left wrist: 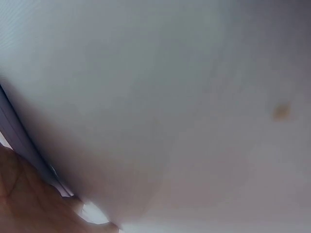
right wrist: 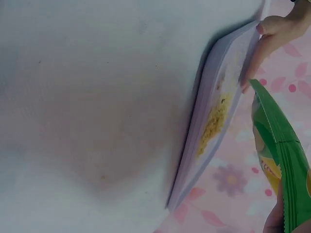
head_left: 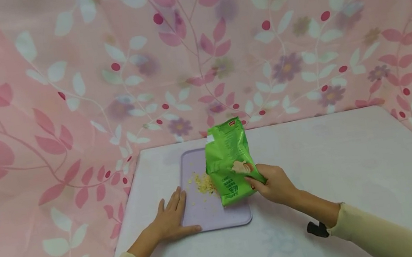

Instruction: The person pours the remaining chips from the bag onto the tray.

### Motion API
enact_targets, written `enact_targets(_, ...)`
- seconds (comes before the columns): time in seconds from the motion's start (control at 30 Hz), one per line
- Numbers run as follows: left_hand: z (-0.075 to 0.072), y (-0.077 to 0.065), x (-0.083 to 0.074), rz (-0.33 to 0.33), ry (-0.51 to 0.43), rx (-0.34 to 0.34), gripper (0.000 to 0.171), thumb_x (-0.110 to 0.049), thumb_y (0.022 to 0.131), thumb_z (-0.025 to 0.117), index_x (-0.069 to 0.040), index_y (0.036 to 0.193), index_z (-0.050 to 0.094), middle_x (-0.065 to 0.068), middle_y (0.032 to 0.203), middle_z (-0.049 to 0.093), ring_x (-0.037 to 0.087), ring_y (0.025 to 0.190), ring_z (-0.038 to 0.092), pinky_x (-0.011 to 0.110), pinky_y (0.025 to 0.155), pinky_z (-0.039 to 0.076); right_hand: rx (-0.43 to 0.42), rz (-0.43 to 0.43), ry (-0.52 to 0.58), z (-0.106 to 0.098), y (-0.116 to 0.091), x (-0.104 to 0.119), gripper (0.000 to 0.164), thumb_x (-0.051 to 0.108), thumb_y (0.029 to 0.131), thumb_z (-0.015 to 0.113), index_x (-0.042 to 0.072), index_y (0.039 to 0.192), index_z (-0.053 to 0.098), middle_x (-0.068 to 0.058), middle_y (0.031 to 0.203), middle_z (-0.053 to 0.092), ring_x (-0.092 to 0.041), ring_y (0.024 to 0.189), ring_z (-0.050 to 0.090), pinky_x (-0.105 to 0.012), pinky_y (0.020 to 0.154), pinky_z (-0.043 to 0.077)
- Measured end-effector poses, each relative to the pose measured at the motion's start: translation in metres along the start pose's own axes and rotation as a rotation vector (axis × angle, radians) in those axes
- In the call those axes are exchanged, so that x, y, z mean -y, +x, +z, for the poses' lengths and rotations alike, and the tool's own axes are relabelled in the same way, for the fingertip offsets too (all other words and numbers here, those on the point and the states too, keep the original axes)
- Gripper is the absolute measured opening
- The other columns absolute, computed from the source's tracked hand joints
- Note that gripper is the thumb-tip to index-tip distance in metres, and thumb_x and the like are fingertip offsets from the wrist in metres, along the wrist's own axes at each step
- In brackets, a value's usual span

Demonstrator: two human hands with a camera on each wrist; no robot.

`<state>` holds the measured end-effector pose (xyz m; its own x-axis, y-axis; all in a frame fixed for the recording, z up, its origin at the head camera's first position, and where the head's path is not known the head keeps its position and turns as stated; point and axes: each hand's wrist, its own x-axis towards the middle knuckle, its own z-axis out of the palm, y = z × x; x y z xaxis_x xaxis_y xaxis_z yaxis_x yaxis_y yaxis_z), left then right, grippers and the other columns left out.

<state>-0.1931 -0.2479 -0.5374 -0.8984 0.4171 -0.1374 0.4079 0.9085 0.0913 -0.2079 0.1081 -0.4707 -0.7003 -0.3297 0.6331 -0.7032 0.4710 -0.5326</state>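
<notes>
My right hand pinches a green snack bag by its lower right corner. The bag is tilted over the right side of a pale purple tray and hides part of it. Yellow crumbs lie in a small heap on the tray beside the bag, with a few scattered bits around. My left hand rests at the tray's left edge, fingers straight and spread, thumb along the front corner. In the right wrist view the bag's crimped edge shows close up, with the crumbs on the tray beyond.
A white-covered table extends on both sides of the tray. Behind and to the left hangs a pink floral cloth. A black wrist strap shows at my right sleeve. Small specks lie on the tablecloth in the right wrist view.
</notes>
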Motion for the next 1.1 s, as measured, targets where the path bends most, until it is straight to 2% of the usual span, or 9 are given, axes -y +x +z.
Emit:
enact_targets(0.4,-0.003,-0.001,-0.001,0.014,0.011,-0.034,0.123,-0.092,0.062,0.032,-0.006,0.148,0.011,0.015,0.156,0.004,0.029,0.142,0.014,0.063,0.105,0.014,0.036,0.066,0.009,0.0,-0.003,0.0,0.013,0.012,0.081,0.07,0.013,0.075,0.059,0.009,0.06,0.052,0.002,0.049,0.037,-0.012,0.042,0.031)
enact_targets(0.5,-0.002,-0.001,-0.001,0.02,-0.006,-0.031,0.124,-0.091,0.062,0.034,-0.005,0.148,0.011,0.015,0.155,0.003,0.03,0.142,0.014,0.064,0.105,0.014,-0.06,0.005,0.058,0.0,0.0,0.0,0.009,0.005,0.078,0.071,0.009,0.081,0.063,0.006,0.061,0.056,0.001,0.049,0.04,-0.01,0.043,0.033)
enact_targets(0.6,-0.001,0.0,0.0,0.018,0.0,-0.023,0.123,-0.091,0.063,0.033,-0.005,0.148,0.01,0.016,0.155,0.002,0.03,0.143,0.012,0.063,0.105,0.014,-0.211,-0.075,0.108,-0.001,0.005,0.002,0.018,-0.002,0.075,0.07,0.003,0.093,0.066,-0.001,0.067,0.062,-0.003,0.051,0.048,-0.012,0.046,0.038)
enact_targets(0.63,-0.001,0.0,0.0,0.017,0.003,-0.026,0.123,-0.091,0.063,0.033,-0.005,0.148,0.01,0.016,0.155,0.002,0.03,0.142,0.013,0.063,0.105,0.014,-0.229,-0.083,0.114,-0.001,0.006,0.002,0.019,-0.003,0.075,0.07,0.003,0.093,0.066,-0.002,0.068,0.062,-0.004,0.053,0.049,-0.012,0.047,0.039)
enact_targets(0.67,-0.001,0.0,-0.001,0.015,0.007,-0.031,0.123,-0.09,0.063,0.034,-0.005,0.148,0.011,0.016,0.155,0.003,0.03,0.142,0.013,0.063,0.105,0.014,-0.226,-0.084,0.107,-0.001,0.007,0.002,0.017,-0.002,0.075,0.07,0.004,0.091,0.066,-0.001,0.068,0.062,-0.003,0.053,0.049,-0.012,0.047,0.039)
enact_targets(0.73,-0.001,0.0,-0.001,0.014,0.011,-0.04,0.122,-0.09,0.064,0.035,-0.005,0.148,0.012,0.016,0.155,0.004,0.03,0.142,0.014,0.062,0.105,0.014,-0.169,-0.056,0.073,0.0,0.005,0.001,0.011,0.002,0.077,0.07,0.008,0.083,0.064,0.002,0.065,0.06,-0.001,0.052,0.046,-0.011,0.047,0.037)
enact_targets(0.83,-0.001,-0.001,-0.004,0.021,-0.009,-0.037,0.122,-0.089,0.064,0.038,-0.004,0.148,0.013,0.016,0.155,0.005,0.03,0.142,0.015,0.063,0.105,0.014,-0.037,0.005,0.029,0.001,-0.003,-0.001,0.016,0.009,0.079,0.071,0.014,0.073,0.057,0.009,0.059,0.052,0.002,0.05,0.038,-0.01,0.043,0.031)
enact_targets(0.87,-0.001,-0.001,-0.004,0.021,-0.012,-0.031,0.122,-0.089,0.064,0.038,-0.004,0.148,0.012,0.016,0.155,0.005,0.03,0.142,0.014,0.063,0.105,0.014,-0.018,0.016,0.017,0.001,-0.005,-0.002,0.018,0.01,0.079,0.071,0.015,0.072,0.056,0.009,0.058,0.05,0.002,0.049,0.036,-0.01,0.042,0.03)
enact_targets(1.1,0.0,-0.001,-0.003,0.014,0.001,-0.038,0.123,-0.09,0.063,0.036,-0.004,0.148,0.012,0.016,0.155,0.004,0.029,0.142,0.013,0.063,0.105,0.014,-0.016,0.055,0.012,0.0,-0.007,-0.003,0.018,0.013,0.081,0.07,0.015,0.072,0.055,0.009,0.058,0.05,0.0,0.049,0.036,-0.013,0.041,0.03)
